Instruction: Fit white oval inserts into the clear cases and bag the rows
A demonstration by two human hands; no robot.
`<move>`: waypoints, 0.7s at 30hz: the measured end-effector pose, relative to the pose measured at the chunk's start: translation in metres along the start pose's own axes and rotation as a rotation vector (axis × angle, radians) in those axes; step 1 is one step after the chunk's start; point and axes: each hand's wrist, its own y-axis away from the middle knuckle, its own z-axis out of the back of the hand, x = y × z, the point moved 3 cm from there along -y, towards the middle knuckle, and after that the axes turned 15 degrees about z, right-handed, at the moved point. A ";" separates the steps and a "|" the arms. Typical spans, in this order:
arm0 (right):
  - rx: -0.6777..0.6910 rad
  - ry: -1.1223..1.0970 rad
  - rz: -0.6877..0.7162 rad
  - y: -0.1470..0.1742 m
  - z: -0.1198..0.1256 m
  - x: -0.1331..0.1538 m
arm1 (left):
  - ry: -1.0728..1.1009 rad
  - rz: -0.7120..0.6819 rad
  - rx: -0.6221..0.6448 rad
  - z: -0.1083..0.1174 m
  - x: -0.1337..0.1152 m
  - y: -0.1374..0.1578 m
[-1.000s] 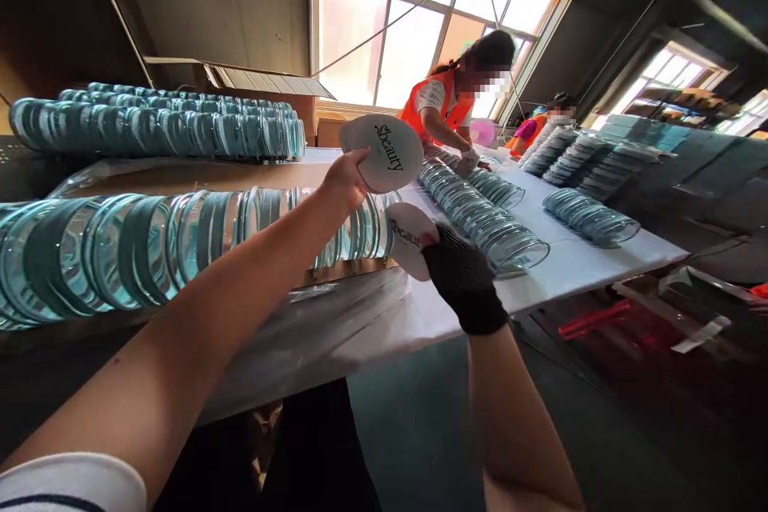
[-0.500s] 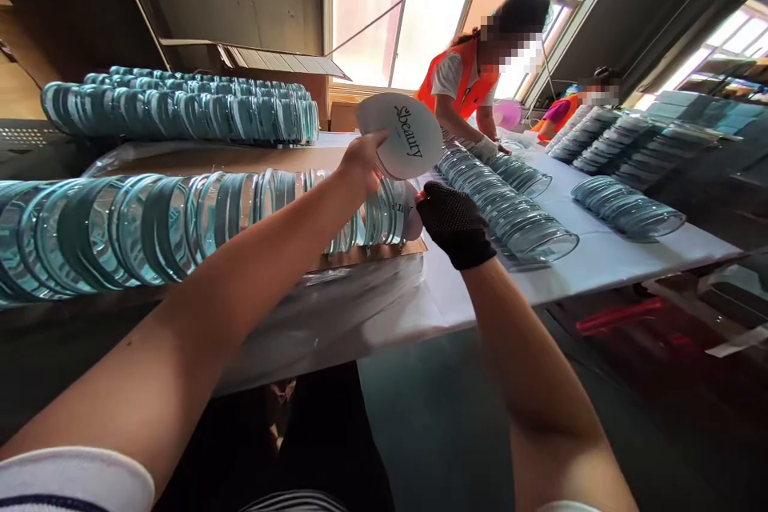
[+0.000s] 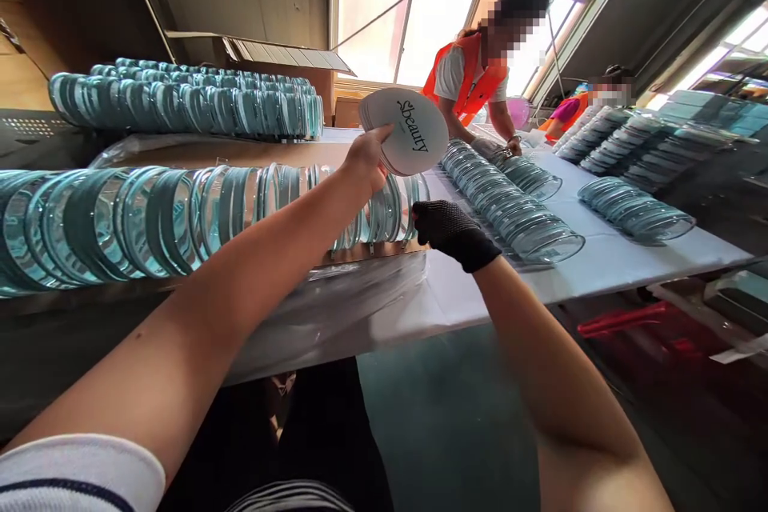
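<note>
White discs point(image 3: 415, 134) in left hand point(image 3: 366, 162)

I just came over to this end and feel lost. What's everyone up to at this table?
The person's bare left hand holds a stack of round white cards printed with "beauty". The black-gloved right hand is at the right end of the near row of glass discs; whether it holds anything is unclear. Further along the table, a co-worker in an orange vest bends over other glass discs.
</note>
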 end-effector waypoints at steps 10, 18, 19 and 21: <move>-0.949 -0.245 0.090 0.001 0.044 -0.005 | -0.097 -0.149 0.081 -0.001 0.000 0.029; -0.968 0.351 0.404 0.002 -0.005 0.076 | -0.109 -0.191 0.045 0.028 0.004 0.088; -0.959 0.314 0.342 0.002 -0.009 0.078 | -0.106 -0.167 0.048 0.030 0.007 0.091; -0.906 0.257 0.125 0.002 -0.009 0.074 | -0.082 -0.100 0.054 0.034 0.009 0.095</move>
